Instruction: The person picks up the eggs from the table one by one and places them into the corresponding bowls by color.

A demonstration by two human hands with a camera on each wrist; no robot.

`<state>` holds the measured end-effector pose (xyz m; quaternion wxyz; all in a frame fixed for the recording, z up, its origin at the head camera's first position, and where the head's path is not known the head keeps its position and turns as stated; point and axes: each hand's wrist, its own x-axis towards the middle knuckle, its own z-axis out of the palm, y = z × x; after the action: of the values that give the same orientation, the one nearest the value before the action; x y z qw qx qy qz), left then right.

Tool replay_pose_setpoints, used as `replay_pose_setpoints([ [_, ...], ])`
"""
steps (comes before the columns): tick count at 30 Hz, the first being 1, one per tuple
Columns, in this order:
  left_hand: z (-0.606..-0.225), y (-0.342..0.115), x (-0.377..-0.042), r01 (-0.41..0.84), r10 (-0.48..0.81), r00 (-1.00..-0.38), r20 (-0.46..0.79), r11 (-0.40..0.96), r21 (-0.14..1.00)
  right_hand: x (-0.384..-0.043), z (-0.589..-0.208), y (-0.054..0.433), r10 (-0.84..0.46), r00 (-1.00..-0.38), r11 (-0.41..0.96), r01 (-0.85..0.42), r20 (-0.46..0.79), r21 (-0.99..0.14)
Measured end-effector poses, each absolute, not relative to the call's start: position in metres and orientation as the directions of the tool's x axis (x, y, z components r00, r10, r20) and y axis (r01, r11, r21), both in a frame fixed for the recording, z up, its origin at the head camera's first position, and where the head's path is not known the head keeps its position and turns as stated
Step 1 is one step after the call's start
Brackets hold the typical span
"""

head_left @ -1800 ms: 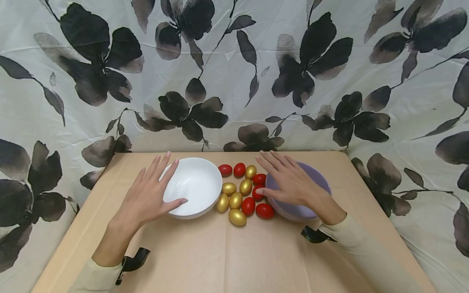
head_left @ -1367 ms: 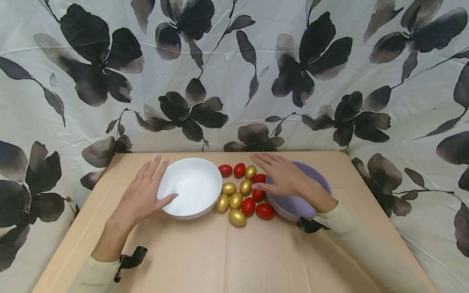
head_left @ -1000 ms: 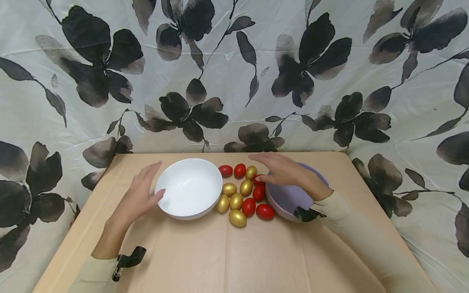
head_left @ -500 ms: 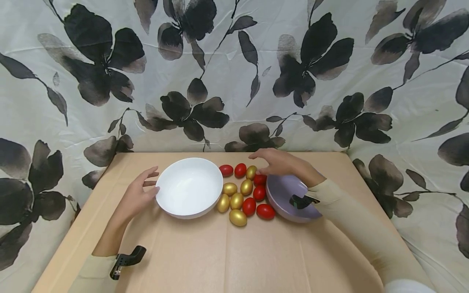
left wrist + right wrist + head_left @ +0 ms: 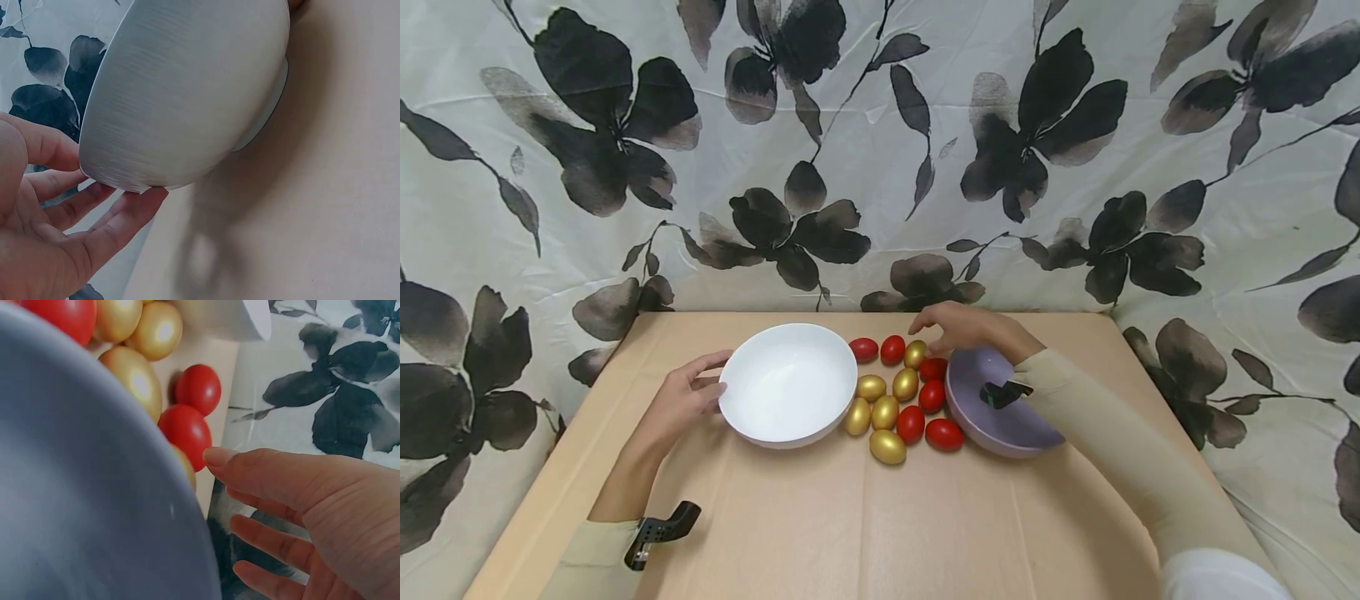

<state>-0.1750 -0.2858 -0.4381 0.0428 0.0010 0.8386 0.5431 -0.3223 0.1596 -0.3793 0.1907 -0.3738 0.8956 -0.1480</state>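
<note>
In the head view a white bowl (image 5: pixel 790 383) stands left of a cluster of gold eggs (image 5: pixel 885 412) and red eggs (image 5: pixel 911 424). A lavender bowl (image 5: pixel 1000 417) is on their right. My left hand (image 5: pixel 673 408) holds the white bowl's left side. The left wrist view has the thumb at its rim and the other fingers against its outer wall. My right hand (image 5: pixel 962 325) hovers over the lavender bowl's far edge, bent fingers above the rear gold egg (image 5: pixel 915 354). In the right wrist view its thumb and fingers are apart, with nothing between them.
Everything stands on a light wooden-looking table (image 5: pixel 850 533). A white cloth with dark flowers (image 5: pixel 880 150) hangs behind it. Black straps (image 5: pixel 666 529) are on both wrists.
My left hand has dropped from above the white bowl to its left side and taken hold there. My right hand has drawn back and down toward the rear eggs, fingers bending. Bowls and eggs stay put.
</note>
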Motion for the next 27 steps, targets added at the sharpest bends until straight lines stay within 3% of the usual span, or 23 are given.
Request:
replay_pose_setpoints([
  [12, -0.436, -0.284, -0.175, -0.075, 0.044, -0.994, -0.099, 0.383, 0.921, -0.339, -0.390, 0.153, -0.730, -0.624, 0.672, -0.581, -0.279, -0.460],
  [27, -0.438, -0.284, -0.177, -0.068, 0.034, -0.995, -0.089, 0.391, 0.918, -0.352, -0.405, 0.140, -0.620, -0.667, 0.783, -0.499, -0.413, -0.370],
])
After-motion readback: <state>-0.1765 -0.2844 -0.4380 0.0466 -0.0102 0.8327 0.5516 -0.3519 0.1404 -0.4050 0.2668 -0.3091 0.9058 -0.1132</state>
